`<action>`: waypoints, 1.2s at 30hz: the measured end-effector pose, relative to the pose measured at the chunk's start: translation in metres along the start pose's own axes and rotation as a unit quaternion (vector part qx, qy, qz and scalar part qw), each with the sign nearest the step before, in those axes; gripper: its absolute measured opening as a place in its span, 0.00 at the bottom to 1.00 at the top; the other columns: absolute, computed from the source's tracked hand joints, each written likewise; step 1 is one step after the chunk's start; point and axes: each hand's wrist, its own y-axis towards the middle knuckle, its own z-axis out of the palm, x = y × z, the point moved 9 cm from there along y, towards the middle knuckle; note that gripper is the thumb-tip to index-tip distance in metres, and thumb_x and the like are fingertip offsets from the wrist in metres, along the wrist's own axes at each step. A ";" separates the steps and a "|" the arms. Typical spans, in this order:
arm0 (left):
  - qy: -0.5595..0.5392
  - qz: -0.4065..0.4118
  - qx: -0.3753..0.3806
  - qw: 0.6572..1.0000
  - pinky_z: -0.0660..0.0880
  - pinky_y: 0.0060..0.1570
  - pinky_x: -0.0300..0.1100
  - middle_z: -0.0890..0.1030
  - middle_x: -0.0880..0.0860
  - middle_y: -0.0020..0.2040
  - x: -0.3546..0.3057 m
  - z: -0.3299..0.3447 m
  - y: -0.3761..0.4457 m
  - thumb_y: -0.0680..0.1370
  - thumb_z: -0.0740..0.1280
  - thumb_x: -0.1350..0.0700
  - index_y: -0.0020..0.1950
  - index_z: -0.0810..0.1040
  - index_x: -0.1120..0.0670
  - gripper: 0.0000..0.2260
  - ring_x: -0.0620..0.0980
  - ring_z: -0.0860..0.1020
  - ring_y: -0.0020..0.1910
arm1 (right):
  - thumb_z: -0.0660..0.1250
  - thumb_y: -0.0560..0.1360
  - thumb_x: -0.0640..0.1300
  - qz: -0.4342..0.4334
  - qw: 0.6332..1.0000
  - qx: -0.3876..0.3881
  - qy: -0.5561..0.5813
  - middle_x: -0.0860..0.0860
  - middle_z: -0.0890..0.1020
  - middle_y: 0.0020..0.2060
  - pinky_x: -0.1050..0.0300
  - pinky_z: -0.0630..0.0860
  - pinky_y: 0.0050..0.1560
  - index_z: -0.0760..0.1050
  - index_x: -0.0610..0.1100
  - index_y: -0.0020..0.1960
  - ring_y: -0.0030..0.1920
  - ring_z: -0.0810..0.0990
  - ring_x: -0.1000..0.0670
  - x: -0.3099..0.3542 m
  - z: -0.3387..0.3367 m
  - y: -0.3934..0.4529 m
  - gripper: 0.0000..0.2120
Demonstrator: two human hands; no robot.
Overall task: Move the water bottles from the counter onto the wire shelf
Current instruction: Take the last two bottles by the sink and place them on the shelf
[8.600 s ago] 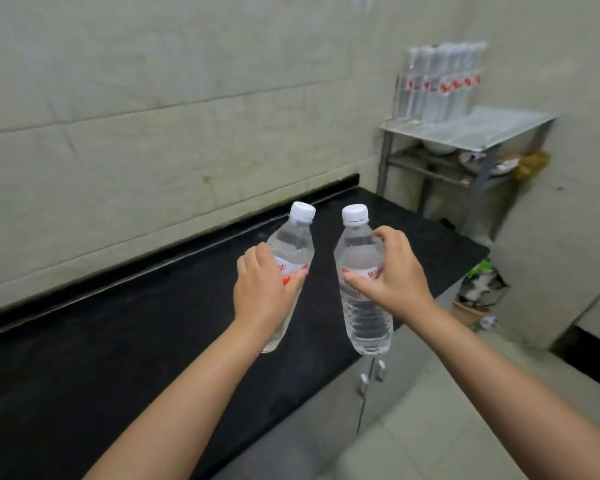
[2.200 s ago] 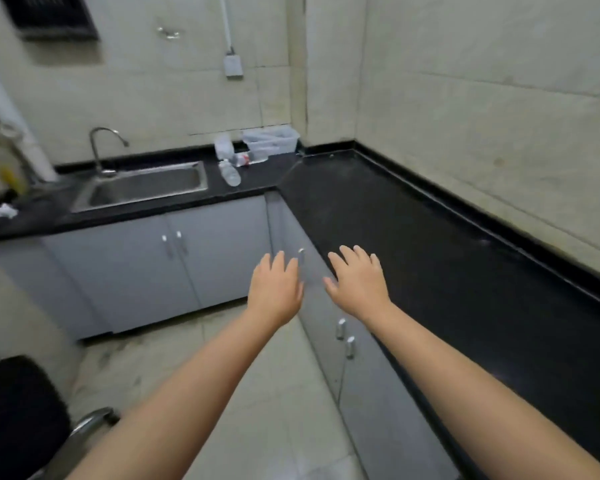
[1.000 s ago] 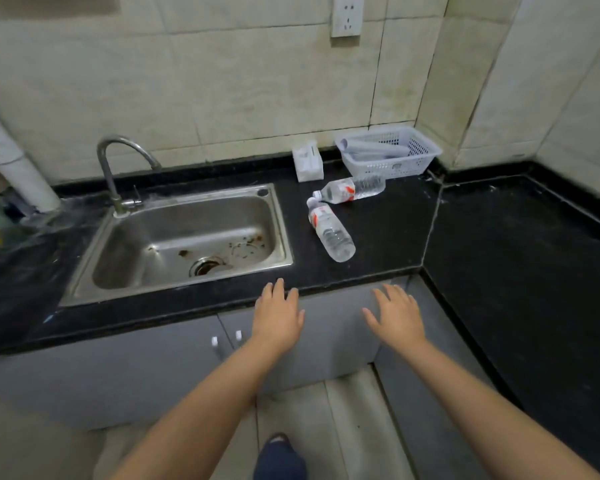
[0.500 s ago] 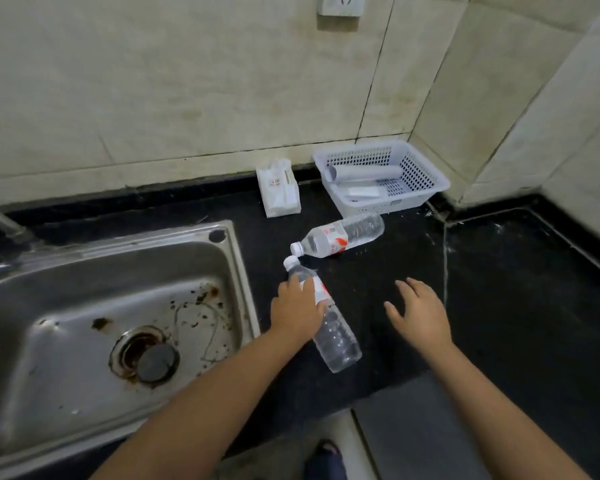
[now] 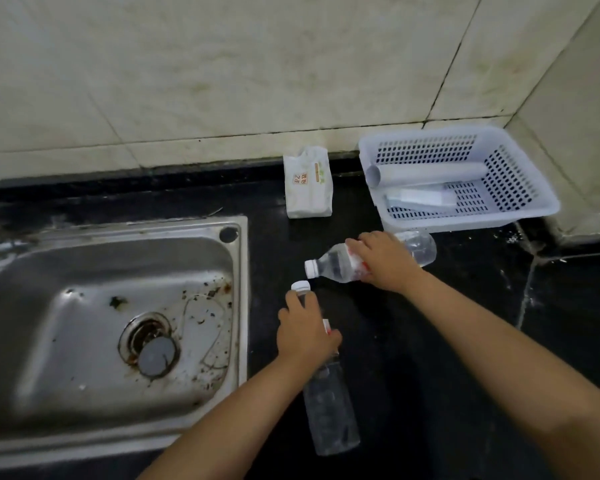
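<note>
To the left of your left hand, the steel sink (image 5: 111, 323) is sitting sunk into the black counter (image 5: 465, 341), its drain plug well apart from your fingers. Your left hand (image 5: 307, 332) is lying over the near bottle (image 5: 329, 410), with the fingers curling down round its upper body just below the neck; the white cap is poking out past your fingertips, and the clear lower half is trailing back under your wrist toward you. That bottle is lying on its side on the counter, just right of the sink's rim.

Beyond your left hand, against the wall, a white tissue pack (image 5: 307, 183) is standing.

Ahead and to the right, your right hand (image 5: 385, 261) is wrapping over the middle of the far bottle (image 5: 329, 265), covering most of its red-and-white label. This bottle is also lying on its side, with the cap pointing left toward your left hand and the base sticking out past the right side of your knuckles. The two caps are lying near each other, apart.

Just beyond your right hand, a white perforated basket (image 5: 513, 174) is sitting in the corner, holding a white tube and a smaller flat item that you cannot make out.
</note>
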 end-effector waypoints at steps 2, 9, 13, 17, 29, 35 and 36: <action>-0.023 -0.011 -0.006 1.000 0.72 0.58 0.47 0.58 0.58 0.69 0.002 -0.001 0.003 0.74 0.66 0.52 0.70 0.59 0.58 0.29 0.59 0.66 0.63 | 0.65 0.73 0.50 -0.020 1.000 -0.005 -0.002 0.42 0.67 0.67 0.49 0.63 0.68 0.56 0.45 0.72 0.66 0.66 0.43 0.001 -0.002 0.001 0.32; -0.042 -0.038 -0.043 0.997 0.71 0.57 0.45 0.60 0.57 0.69 0.015 -0.014 0.012 0.73 0.67 0.54 0.72 0.60 0.56 0.30 0.58 0.68 0.63 | 0.68 0.69 0.58 0.172 0.976 0.047 0.124 0.42 0.71 0.61 0.54 0.73 0.56 0.61 0.39 0.66 0.59 0.73 0.44 -0.004 0.026 -0.047 0.35; 0.009 -0.072 -0.020 0.997 0.71 0.56 0.48 0.60 0.59 0.68 0.013 -0.008 0.013 0.74 0.65 0.49 0.74 0.53 0.52 0.32 0.59 0.66 0.64 | 0.67 0.69 0.59 0.206 0.967 0.010 0.147 0.43 0.69 0.61 0.53 0.72 0.56 0.58 0.39 0.66 0.60 0.72 0.44 0.004 0.035 -0.067 0.36; 0.088 -0.107 0.002 0.990 0.71 0.55 0.47 0.60 0.60 0.65 0.013 -0.006 0.012 0.76 0.61 0.42 0.75 0.49 0.47 0.33 0.59 0.64 0.63 | 0.66 0.71 0.58 0.214 0.962 -0.023 0.169 0.41 0.66 0.63 0.50 0.70 0.59 0.54 0.42 0.70 0.62 0.69 0.43 0.010 0.031 -0.052 0.37; 0.069 0.088 -0.060 0.992 0.70 0.58 0.46 0.61 0.61 0.64 -0.020 -0.018 -0.021 0.79 0.61 0.51 0.72 0.55 0.58 0.25 0.59 0.64 0.62 | 0.81 0.49 0.54 0.241 0.939 -0.188 0.155 0.43 0.77 0.35 0.55 0.74 0.25 0.72 0.43 0.49 0.31 0.78 0.44 0.018 -0.015 -0.128 0.34; 0.129 0.358 -0.148 0.913 0.77 0.45 0.52 0.69 0.68 0.57 -0.057 -0.034 -0.087 0.71 0.71 0.57 0.62 0.51 0.57 0.32 0.65 0.72 0.52 | 0.65 0.73 0.52 0.381 0.842 -0.279 0.262 0.41 0.69 0.55 0.50 0.71 0.49 0.64 0.37 0.61 0.55 0.71 0.42 0.040 -0.023 -0.255 0.25; 0.142 0.410 -0.158 0.887 0.79 0.33 0.50 0.74 0.69 0.49 -0.063 -0.032 -0.102 0.63 0.77 0.58 0.59 0.57 0.59 0.35 0.66 0.76 0.42 | 0.65 0.73 0.52 0.410 0.824 -0.292 0.261 0.41 0.69 0.55 0.50 0.71 0.49 0.64 0.36 0.62 0.55 0.71 0.42 0.050 -0.021 -0.277 0.25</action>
